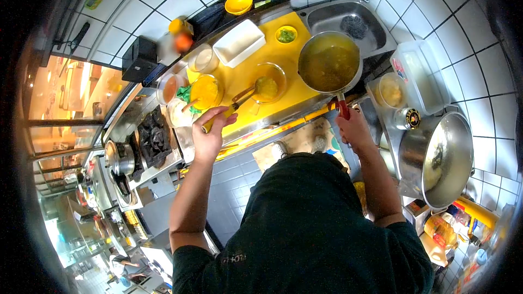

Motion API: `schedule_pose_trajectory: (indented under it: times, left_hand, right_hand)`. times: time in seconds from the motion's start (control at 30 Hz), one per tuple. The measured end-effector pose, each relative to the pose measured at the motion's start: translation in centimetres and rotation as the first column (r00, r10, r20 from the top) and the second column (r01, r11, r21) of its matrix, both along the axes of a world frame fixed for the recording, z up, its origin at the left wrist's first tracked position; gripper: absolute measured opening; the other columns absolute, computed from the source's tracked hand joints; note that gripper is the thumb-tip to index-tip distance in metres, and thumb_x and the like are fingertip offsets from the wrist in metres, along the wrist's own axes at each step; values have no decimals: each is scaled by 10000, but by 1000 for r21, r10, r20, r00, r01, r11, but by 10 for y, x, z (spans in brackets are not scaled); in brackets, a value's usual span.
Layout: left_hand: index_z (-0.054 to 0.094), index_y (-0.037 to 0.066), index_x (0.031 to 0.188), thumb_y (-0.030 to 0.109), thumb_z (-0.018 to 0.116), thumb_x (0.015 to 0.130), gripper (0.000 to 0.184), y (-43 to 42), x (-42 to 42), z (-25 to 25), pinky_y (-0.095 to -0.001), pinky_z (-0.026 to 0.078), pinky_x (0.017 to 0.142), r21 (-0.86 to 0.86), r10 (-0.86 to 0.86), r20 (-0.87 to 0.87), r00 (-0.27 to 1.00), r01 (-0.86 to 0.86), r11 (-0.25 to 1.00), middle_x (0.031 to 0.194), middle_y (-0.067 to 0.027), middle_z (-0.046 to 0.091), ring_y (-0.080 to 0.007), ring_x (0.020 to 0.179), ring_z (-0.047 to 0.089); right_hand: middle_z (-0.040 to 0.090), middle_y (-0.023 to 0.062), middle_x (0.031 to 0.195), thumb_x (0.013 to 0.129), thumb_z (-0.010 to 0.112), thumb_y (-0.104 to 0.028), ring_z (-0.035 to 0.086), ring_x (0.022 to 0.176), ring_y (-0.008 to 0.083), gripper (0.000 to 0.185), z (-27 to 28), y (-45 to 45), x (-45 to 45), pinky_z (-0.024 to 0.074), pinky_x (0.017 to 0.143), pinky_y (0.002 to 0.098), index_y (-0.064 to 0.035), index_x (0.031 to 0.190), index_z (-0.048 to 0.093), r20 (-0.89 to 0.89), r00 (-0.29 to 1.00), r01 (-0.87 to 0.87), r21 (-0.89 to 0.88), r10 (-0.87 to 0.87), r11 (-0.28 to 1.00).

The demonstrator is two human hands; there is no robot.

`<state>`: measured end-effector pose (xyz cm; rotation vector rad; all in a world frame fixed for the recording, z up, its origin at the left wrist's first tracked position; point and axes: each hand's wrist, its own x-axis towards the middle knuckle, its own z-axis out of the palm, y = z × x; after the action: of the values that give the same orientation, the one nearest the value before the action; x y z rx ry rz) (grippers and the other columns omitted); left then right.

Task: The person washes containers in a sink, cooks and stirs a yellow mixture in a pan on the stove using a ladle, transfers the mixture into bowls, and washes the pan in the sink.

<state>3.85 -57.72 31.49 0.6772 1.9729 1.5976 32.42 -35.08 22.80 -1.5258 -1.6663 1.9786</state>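
Note:
My left hand (211, 129) is closed around the handle of a ladle (266, 88). The ladle's bowl, with yellowish food in it, is over a clear glass bowl (279, 72) on the yellow board (239, 114). In my right hand (355, 129) is the red handle of a saucepan (329, 62). Brownish-yellow liquid fills the lower part of the pan, which is at the board's right end, near the sink. Left of the glass bowl, next to my left hand, stands a container of yellow food (206, 92) with a utensil in it.
A white rectangular tray (239, 43) and a small yellow bowl of chopped greens (286, 35) are on the board. The sink (346, 22) is at the back right. A large metal pot (437, 159) and plastic tubs stand on the right. A yellow bowl (238, 3) sits on the back ledge.

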Motion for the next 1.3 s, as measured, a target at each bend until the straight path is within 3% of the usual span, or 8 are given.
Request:
schedule_pose_trajectory:
  times: [0.17, 0.3, 0.4, 0.5, 0.57, 0.93, 0.97, 1.3]
  left_hand:
    - [651, -79, 1082, -51, 572, 924, 179, 12, -2, -16, -356, 572, 836, -72, -185, -368, 911, 170, 983, 1022, -178, 698, -291, 917, 735]
    - [665, -53, 1028, -84, 635, 834, 199, 19, -1, -1, -341, 565, 784, -189, -326, -751, 574, 287, 939, 978, -209, 692, -310, 874, 716]
    - [661, -37, 1026, -83, 634, 794, 238, 5, 8, 1, -369, 566, 781, -315, -430, -796, 425, 317, 895, 1030, -228, 661, -360, 881, 686]
    - [626, -41, 1089, -19, 661, 767, 324, -8, 13, -3, -385, 567, 727, -459, -554, -798, 238, 357, 814, 1066, -228, 616, -343, 816, 667]
    - [597, -69, 1075, 16, 664, 767, 327, -16, 18, -10, -371, 561, 694, -538, -590, -802, 92, 317, 781, 1054, -233, 597, -318, 785, 655]
    - [667, -92, 1040, 0, 689, 786, 271, -48, 40, -12, -360, 593, 813, -360, -396, -916, 68, 300, 884, 1136, -288, 604, -338, 964, 682]
    - [662, -79, 1077, 21, 703, 786, 310, -46, 39, -21, -357, 593, 816, -337, -399, -904, 155, 319, 886, 1164, -282, 595, -333, 1005, 675]
    - [656, -60, 1135, 87, 691, 851, 321, -42, 18, -73, -388, 580, 906, -369, -439, -896, 62, 445, 816, 1276, -312, 562, -378, 1114, 643]
  right_hand:
    - [463, -3, 605, 900, 600, -120, 417, 450, 96, 107, 7, -5, 6, 337, 392, 272, -54, 900, 515, -71, 996, 59, -59, -63, 997]
    - [473, 3, 597, 898, 596, -126, 439, 441, 106, 100, 12, -7, 8, 350, 387, 281, -51, 889, 529, 0, 1000, 18, 15, -18, 1000]
    - [493, 13, 601, 896, 599, -143, 456, 433, 103, 103, 10, -9, 6, 353, 379, 278, -55, 898, 545, 24, 1000, 0, 92, -2, 996]
    - [599, 188, 714, 886, 575, -209, 629, 686, 389, 230, 6, -6, 0, 483, 642, 488, 8, 937, 516, 214, 966, -208, 327, 143, 922]
    - [619, 247, 790, 882, 567, -224, 619, 791, 465, 259, 15, -7, -9, 469, 719, 538, 20, 958, 522, 228, 957, -268, 447, 181, 853]
    - [638, 278, 878, 899, 604, -175, 651, 844, 446, 245, 27, -21, -68, 494, 733, 531, 21, 1030, 538, 348, 880, -476, 645, 324, 598]
    - [638, 290, 857, 894, 608, -165, 643, 838, 474, 236, 23, -23, -71, 500, 733, 546, 25, 1011, 529, 318, 886, -461, 678, 337, 573]
    - [644, 284, 845, 888, 620, -148, 644, 813, 487, 234, 20, -37, -93, 513, 723, 557, 37, 994, 523, 414, 846, -530, 715, 335, 456]
